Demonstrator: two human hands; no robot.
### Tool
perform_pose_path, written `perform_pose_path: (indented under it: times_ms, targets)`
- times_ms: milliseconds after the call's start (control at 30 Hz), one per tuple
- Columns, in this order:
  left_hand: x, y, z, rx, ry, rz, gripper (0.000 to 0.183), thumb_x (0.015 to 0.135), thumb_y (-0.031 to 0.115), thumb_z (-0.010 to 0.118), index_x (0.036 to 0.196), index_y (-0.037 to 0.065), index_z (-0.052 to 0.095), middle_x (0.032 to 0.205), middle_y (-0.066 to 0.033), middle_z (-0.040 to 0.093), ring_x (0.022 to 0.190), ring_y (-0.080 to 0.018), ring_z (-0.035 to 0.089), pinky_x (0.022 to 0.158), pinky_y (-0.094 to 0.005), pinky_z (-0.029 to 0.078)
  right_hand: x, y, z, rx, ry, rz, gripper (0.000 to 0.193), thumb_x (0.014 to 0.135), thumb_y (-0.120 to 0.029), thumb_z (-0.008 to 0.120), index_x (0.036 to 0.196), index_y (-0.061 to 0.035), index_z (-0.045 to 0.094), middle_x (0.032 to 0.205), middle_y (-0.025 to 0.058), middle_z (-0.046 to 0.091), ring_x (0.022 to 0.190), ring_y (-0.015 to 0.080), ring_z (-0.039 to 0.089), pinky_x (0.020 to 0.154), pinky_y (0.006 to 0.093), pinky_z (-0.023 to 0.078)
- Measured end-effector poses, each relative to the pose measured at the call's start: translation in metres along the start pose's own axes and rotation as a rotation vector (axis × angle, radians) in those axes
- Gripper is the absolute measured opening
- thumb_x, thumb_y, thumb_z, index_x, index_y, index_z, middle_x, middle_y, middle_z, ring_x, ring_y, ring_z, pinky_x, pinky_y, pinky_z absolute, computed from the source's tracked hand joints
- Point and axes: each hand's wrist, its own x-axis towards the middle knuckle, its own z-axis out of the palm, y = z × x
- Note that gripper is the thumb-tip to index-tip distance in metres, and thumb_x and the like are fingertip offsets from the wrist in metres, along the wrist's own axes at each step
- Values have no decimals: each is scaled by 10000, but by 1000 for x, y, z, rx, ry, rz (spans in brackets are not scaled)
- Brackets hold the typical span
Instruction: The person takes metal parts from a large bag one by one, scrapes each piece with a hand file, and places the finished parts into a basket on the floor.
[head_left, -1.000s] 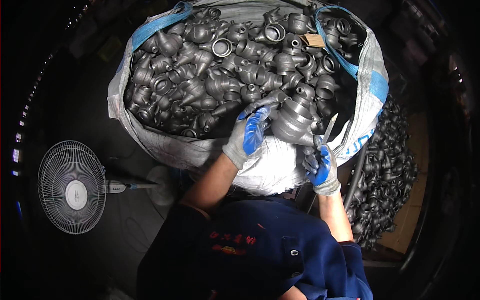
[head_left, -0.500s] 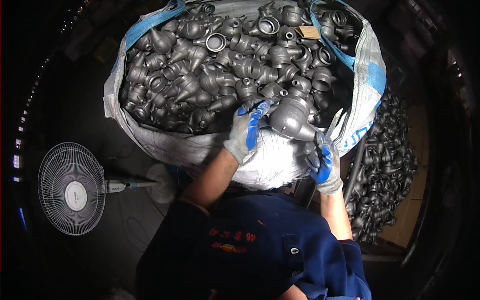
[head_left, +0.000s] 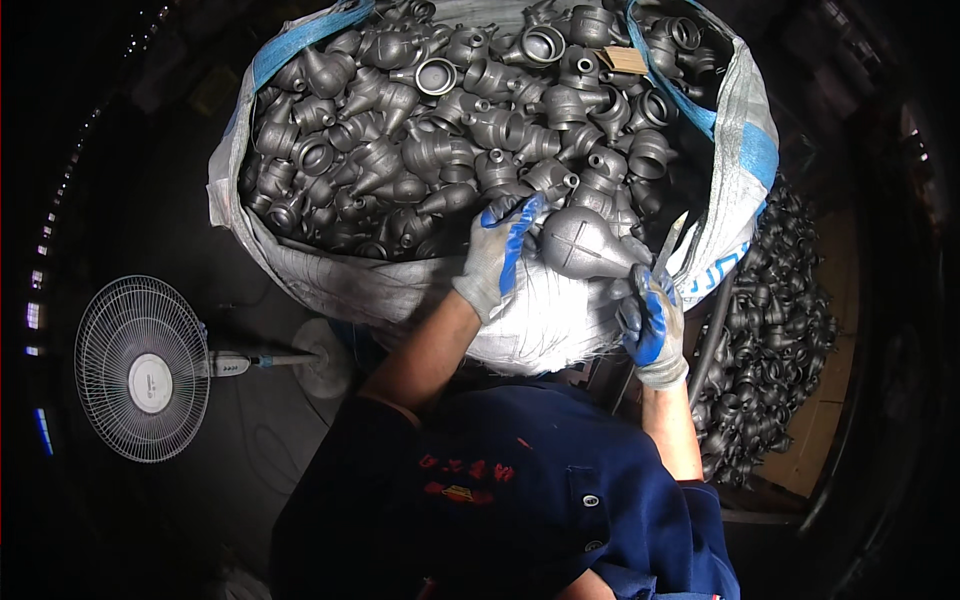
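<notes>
A grey, bulb-shaped metal casting (head_left: 580, 243) is held over the near rim of a big white bag, its narrow neck pointing toward my right hand. A raised cross-shaped seam shows on its rounded side. My left hand (head_left: 500, 245), in a grey and blue glove, has its fingers curled against the casting's left end; the fingertips are partly hidden. My right hand (head_left: 652, 325), gloved alike, is closed around a flat pointed metal tool (head_left: 672, 243), perhaps a file, whose tip sticks up beside the casting's neck. Whether these fingers also touch the neck is unclear.
The white bag (head_left: 370, 295) with blue straps is heaped with similar castings (head_left: 435, 155), and a cardboard piece (head_left: 625, 60) lies among them. More castings (head_left: 765, 340) are piled at the right, beside a dark bar (head_left: 712, 340). A standing fan (head_left: 145, 370) is at the left.
The casting has been turned between my hands, so a different side with the seam now faces up. Both hands stay in nearly the same place.
</notes>
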Motion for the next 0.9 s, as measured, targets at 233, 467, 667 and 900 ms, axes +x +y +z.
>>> perform_pose_path:
  times_ms: [233, 467, 667, 900]
  targets:
    - [-2, 7, 5, 59, 4, 30, 217, 949, 249, 637, 1034, 56, 690, 792, -11, 664, 572, -55, 543, 524, -200, 439, 5, 7, -9, 10, 12, 8, 310, 1011, -182, 503, 1228, 31, 561, 715, 49, 645, 423, -1, 349, 409, 161, 259]
    - [-6, 14, 3, 212, -157, 117, 282, 997, 238, 522, 1112, 25, 668, 782, -20, 640, 609, -64, 542, 577, -214, 456, 8, 15, -22, -254, -8, -91, 335, 1047, -291, 437, 868, -42, 571, 624, 15, 564, 422, 23, 354, 398, 179, 265]
    - [2, 11, 3, 32, -121, -88, 265, 973, 287, 586, 937, 45, 688, 679, -15, 607, 521, -70, 509, 489, -211, 410, 2, 15, -24, -242, 54, -13, 335, 1038, -324, 453, 912, -45, 590, 638, -1, 567, 441, 25, 376, 423, 181, 284]
    - [5, 4, 0, 84, -91, -133, 244, 933, 290, 655, 868, 55, 653, 637, -5, 587, 521, -64, 520, 457, -211, 397, -2, 14, -23, -245, 79, 17, 244, 1001, -259, 525, 1046, -40, 623, 671, -21, 585, 489, 15, 416, 447, 166, 303]
